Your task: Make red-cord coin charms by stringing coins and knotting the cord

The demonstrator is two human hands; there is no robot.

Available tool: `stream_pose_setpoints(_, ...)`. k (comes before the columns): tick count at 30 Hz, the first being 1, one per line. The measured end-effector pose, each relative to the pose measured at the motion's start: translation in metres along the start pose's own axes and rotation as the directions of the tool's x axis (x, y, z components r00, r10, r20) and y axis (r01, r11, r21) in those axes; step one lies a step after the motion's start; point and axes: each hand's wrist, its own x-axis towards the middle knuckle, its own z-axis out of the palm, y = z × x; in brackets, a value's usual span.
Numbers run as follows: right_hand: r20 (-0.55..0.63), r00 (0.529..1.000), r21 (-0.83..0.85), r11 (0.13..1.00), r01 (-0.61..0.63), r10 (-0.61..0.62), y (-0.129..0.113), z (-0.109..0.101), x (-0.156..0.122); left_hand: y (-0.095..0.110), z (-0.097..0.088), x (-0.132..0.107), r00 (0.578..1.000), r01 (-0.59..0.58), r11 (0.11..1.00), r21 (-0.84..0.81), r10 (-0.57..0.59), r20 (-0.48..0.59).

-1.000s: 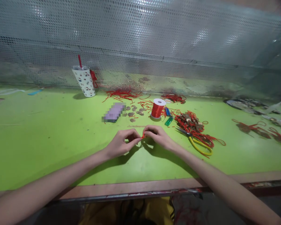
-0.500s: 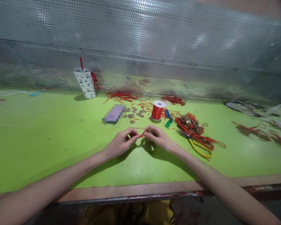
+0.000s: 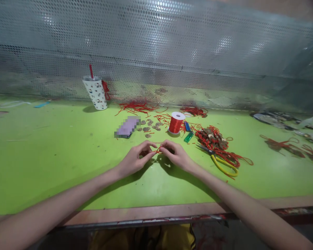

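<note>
My left hand (image 3: 135, 159) and my right hand (image 3: 176, 154) meet over the middle of the green table (image 3: 54, 166). Both pinch a short piece of red cord (image 3: 158, 150) stretched between their fingertips. Just beyond the hands stands a spool of red cord (image 3: 175, 122), with loose brown coins (image 3: 149, 125) to its left. To the right lies a heap of red cords with coins (image 3: 214, 139) and yellow-handled scissors (image 3: 221, 164).
A patterned cup with a red straw (image 3: 96, 91) stands at the back left. A phone (image 3: 127, 127) lies left of the coins. Green and blue lighters (image 3: 187, 133) lie by the spool. Cut red cords (image 3: 135, 106) lie along the perforated metal wall (image 3: 156, 52). More cord pieces (image 3: 284, 143) lie far right.
The hands stay together on the red cord; their fingers have shifted slightly. The view has tilted a little.
</note>
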Motion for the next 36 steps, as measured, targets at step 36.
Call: stream_pose_setpoints(36,0.006,0.999,0.019,0.999,-0.042,0.042,0.002,0.004,0.002,-0.012,-0.002,-0.002,0.878,-0.462,0.693,0.554,0.446,0.174)
